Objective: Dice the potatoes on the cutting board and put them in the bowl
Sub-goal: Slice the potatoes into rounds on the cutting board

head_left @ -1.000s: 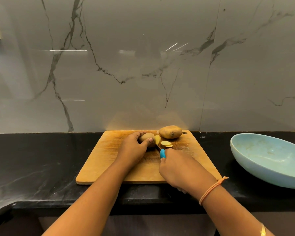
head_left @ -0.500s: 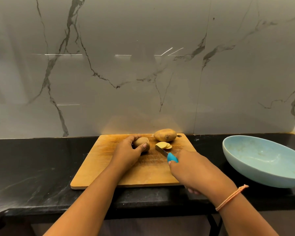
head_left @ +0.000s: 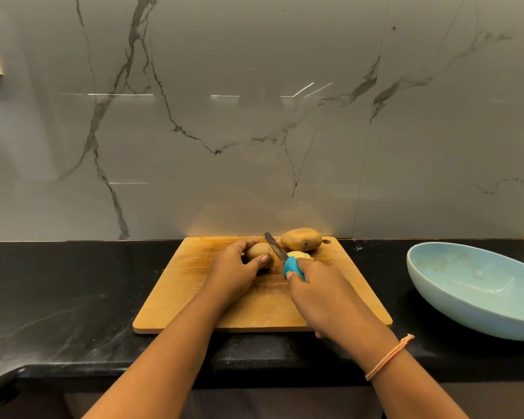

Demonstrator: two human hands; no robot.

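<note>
Here left hand (head_left: 233, 267) gripping cut potato (head_left: 259, 254) on cutting board (head_left: 194, 297); right hand (head_left: 321, 293) clasping knife (head_left: 280, 257), blade lying against potato; slices (head_left: 299, 254) resting beside; bowl (head_left: 466, 297) sitting right on table (head_left: 73, 282).

Bare counter (head_left: 73, 282) lies open left of the board (head_left: 179, 297), and a dark strip between board and bowl (head_left: 454, 306) gives passage on the right. The board's left part is bare. Its far right corner is crowded by a whole potato (head_left: 301, 238) and slices (head_left: 300, 254), close to the wall (head_left: 254, 146)
</note>
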